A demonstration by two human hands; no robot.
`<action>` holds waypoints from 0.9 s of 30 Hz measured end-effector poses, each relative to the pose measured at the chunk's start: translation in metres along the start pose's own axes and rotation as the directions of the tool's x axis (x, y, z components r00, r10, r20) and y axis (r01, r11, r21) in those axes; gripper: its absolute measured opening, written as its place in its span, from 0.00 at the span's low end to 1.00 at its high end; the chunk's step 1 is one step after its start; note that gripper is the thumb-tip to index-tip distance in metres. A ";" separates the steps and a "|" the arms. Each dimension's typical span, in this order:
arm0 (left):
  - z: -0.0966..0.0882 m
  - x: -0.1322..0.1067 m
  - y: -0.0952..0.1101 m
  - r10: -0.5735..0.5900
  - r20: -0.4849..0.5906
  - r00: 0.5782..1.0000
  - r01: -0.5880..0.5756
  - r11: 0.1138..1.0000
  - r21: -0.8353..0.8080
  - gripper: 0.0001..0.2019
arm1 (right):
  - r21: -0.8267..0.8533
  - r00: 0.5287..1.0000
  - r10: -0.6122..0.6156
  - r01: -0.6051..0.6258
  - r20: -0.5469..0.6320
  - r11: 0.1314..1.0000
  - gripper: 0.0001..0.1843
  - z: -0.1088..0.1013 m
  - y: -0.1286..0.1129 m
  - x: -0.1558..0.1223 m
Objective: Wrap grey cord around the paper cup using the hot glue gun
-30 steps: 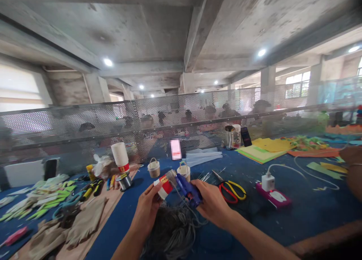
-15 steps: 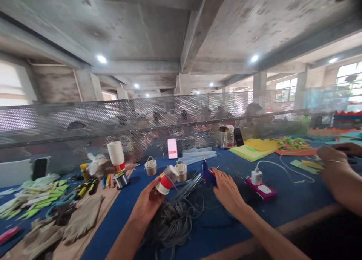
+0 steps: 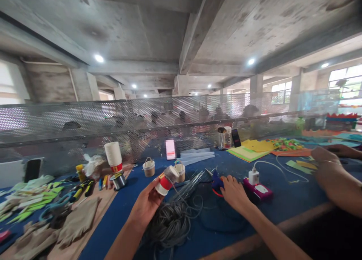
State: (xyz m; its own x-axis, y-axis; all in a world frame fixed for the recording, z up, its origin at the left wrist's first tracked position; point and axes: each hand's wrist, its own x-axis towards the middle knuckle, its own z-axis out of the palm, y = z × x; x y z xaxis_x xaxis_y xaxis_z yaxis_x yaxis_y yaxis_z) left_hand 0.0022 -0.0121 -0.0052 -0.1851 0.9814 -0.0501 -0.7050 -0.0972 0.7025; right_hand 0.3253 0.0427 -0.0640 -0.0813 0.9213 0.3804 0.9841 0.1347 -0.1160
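Left hand (image 3: 147, 204) is clamped on a red-and-white cup (image 3: 164, 181), which is held up off the surface (image 3: 283, 209), tilted, with its far end wrapped in grey. A strand of grey cord (image 3: 169, 222) is seen running from the cup down to a tangled pile of the same cord, which lies on the surface between the two forearms. Right hand (image 3: 233, 192) is laid low on the surface, well apart from the left, fingers against a blue glue gun (image 3: 216, 180); whether the gun is actually gripped cannot be told. A red scissors handle (image 3: 216, 193) is visible just under those fingers. A fan of thin wires (image 3: 192, 181) is spread between cup and gun. A pink power strip (image 3: 260, 191) sits just right of the right hand, with a white charger (image 3: 253, 176) plugged in and its cable led off to the right. Two small baskets (image 3: 148, 167) are placed just beyond the cup. Further left, a cup stack (image 3: 112, 154) is stood upright with a wire spool (image 3: 118, 180) beside it. Brown cut-outs (image 3: 76, 220) and green cut-outs (image 3: 34, 194) are scattered at far left. Coloured paper sheets (image 3: 249, 149) are piled near the mesh screen (image 3: 85, 124) at the back. A co-worker's hand (image 3: 328, 165) is seen at the right edge.
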 end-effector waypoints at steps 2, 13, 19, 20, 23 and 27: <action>0.000 0.001 0.000 0.006 -0.004 1.000 -0.006 1.000 0.001 0.08 | -0.005 0.998 -0.013 0.013 -0.066 1.000 0.20 -0.005 0.000 -0.002; 0.002 -0.003 0.000 -0.026 0.079 0.997 0.017 0.994 0.112 0.10 | 0.983 0.877 -0.464 -0.044 0.125 0.181 0.23 -0.054 -0.110 0.010; -0.002 0.002 0.000 -0.009 0.077 0.997 0.002 0.996 0.094 0.12 | 0.985 0.905 -0.409 -0.059 0.122 0.162 0.17 -0.050 -0.111 0.011; -0.003 0.002 0.001 -0.002 0.058 0.998 -0.004 0.996 0.093 0.12 | 0.985 0.919 -0.380 -0.041 0.103 0.166 0.17 -0.051 -0.104 0.011; -0.001 0.001 0.001 0.013 0.015 1.000 -0.014 0.996 0.089 0.12 | 0.988 0.928 -0.362 -0.031 0.085 0.152 0.18 -0.053 -0.083 0.010; 0.002 -0.003 0.001 0.009 0.025 1.000 -0.011 0.994 0.106 0.13 | 0.944 0.980 -0.193 0.100 -0.040 0.313 0.17 -0.052 -0.072 0.014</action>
State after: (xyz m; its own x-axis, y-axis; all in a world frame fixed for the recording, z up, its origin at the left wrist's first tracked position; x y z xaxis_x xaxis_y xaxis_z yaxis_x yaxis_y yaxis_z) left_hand 0.0033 -0.0148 -0.0030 -0.1742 0.9844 -0.0261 -0.6260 -0.0902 0.7746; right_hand 0.2618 0.0271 -0.0026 -0.2638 0.8625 0.4318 0.1506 0.4790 -0.8648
